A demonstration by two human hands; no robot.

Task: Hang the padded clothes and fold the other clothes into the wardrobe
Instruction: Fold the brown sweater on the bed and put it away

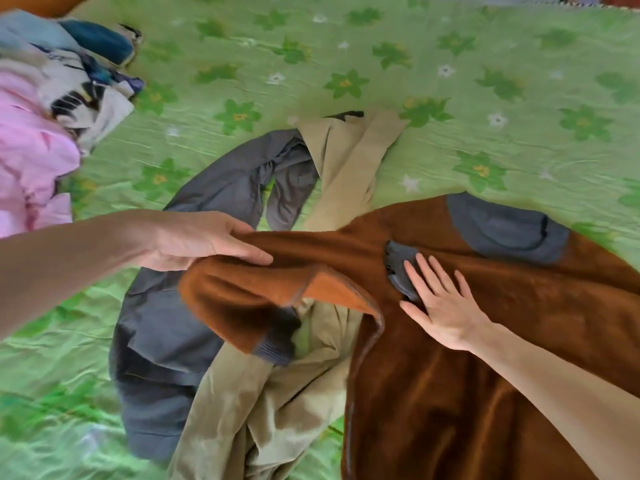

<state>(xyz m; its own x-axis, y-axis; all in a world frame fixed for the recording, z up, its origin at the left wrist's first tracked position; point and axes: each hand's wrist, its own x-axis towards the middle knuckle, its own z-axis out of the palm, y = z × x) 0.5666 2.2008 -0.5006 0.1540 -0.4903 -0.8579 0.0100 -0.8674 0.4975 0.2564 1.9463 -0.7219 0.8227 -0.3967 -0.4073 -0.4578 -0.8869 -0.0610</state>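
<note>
My flat right hand [441,306] pins the fuzzy brown sweater [485,358]; my left hand [204,242] grips its sleeve, which may drag the khaki trousers [263,410] beneath.

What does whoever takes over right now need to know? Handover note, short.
Left hand: grips a sleeve of the brown fleece top, lifting it across.
Right hand: flat and open, pressing the top's chest beside a grey cuff.
The top lies on the green bedsheet, partly over the grey trousers and khaki trousers, both loose and unfolded.
A pile of other clothes sits at far left.
Done: the fold of the top is only started.
Left: finish this fold, fold the rest, hang anything padded. The wardrobe is not in view.
</note>
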